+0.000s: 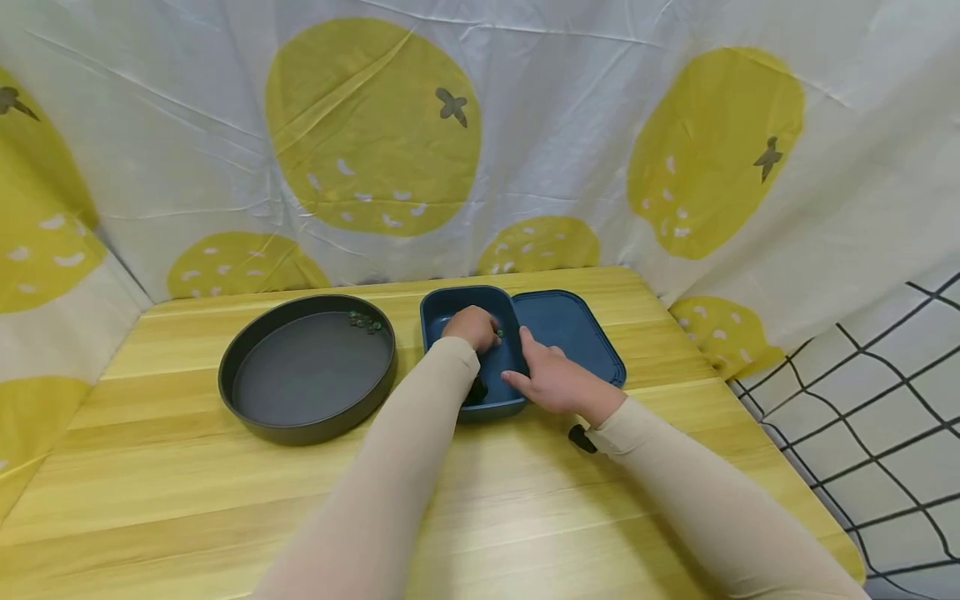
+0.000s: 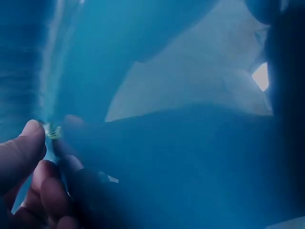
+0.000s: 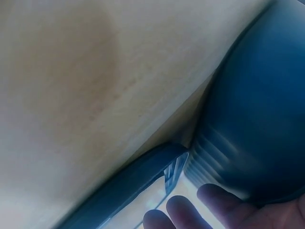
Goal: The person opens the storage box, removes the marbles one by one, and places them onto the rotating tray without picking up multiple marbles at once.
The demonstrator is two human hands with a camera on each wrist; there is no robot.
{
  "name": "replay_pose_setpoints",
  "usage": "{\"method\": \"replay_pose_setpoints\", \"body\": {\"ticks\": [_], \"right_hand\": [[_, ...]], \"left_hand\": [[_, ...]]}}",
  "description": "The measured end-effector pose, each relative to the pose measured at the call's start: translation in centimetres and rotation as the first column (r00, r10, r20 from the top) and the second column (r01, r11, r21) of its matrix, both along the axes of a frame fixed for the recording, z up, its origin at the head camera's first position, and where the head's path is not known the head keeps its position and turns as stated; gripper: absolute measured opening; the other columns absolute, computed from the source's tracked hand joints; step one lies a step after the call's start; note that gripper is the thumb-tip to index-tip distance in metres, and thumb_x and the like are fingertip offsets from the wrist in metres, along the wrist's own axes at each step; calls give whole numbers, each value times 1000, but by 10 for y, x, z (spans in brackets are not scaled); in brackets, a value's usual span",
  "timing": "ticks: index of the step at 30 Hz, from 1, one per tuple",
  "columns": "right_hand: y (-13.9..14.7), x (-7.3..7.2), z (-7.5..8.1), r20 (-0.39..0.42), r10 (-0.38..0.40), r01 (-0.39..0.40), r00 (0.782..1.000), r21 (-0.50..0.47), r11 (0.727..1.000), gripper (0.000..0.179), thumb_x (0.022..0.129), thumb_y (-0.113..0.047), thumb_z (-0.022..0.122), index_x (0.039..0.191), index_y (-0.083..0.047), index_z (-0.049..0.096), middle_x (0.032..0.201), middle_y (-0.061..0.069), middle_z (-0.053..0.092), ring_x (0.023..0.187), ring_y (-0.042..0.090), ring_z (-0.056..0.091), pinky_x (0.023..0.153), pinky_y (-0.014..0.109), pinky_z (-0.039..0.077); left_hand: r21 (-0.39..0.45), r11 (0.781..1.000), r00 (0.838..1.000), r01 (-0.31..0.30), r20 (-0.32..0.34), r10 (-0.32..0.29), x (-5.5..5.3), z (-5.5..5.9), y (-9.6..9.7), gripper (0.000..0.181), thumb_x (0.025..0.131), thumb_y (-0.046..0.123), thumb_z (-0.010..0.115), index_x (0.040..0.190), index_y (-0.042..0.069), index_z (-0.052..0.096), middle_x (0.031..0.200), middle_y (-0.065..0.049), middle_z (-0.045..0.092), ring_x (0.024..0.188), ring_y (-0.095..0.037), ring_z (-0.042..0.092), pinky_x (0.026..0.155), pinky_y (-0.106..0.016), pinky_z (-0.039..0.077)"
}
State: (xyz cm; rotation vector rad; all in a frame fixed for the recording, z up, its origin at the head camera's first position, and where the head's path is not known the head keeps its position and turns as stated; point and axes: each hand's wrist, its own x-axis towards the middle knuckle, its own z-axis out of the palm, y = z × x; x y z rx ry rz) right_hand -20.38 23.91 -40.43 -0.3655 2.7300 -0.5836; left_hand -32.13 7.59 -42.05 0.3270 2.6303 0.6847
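My left hand reaches down into a deep blue food container. In the left wrist view its thumb and fingertips pinch a small glass marble with yellow-green streaks, close by the container's wall. My right hand holds the container's right side, the thumb over the rim and the fingers along the outer wall. Right beside the container lies its flat blue lid, partly behind the right hand. The left hand and forearm hide part of the container's floor.
A round dark grey pan stands left of the container, with several small greenish marbles at its upper right inside. Behind the wooden table hangs a curtain with yellow fruit prints. A black grid pattern shows at the right.
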Motion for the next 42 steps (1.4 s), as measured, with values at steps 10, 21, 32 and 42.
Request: {"method": "replay_pose_setpoints", "body": {"ticks": [10,21,32,42], "right_hand": [[-2,1,6,-18,10,-9,1000,7,1000,95,111,-52,48,167,1,-7,176,22,12,158,54,18,127,64,24],[-1,-1,3,-12,3,-3,1000,10,1000,95,110,-53,47,168,0,-6,176,21,13,159,53,18,127,63,24],[-2,1,3,-10,4,-4,1000,6,1000,94,111,-52,47,167,1,-6,176,21,13,159,53,17,127,63,24],[-2,2,2,-6,-13,13,1000,7,1000,94,111,-52,47,168,0,-6,176,20,13,159,52,19,127,62,24]], "left_hand": [[40,998,997,-47,-66,50,6,3,3,26,99,26,75,124,20,81,134,1,74,126,-24,66,109,-43,54],[44,997,996,-61,-57,64,4,-1,3,23,100,24,75,121,20,82,130,1,75,122,-23,67,109,-43,54],[58,996,997,-72,-37,74,3,-4,3,24,99,24,76,122,20,82,131,1,75,123,-23,67,110,-43,53],[83,993,997,-79,-5,80,1,-6,4,24,99,22,76,121,19,82,132,0,75,123,-23,67,110,-43,53]]}}
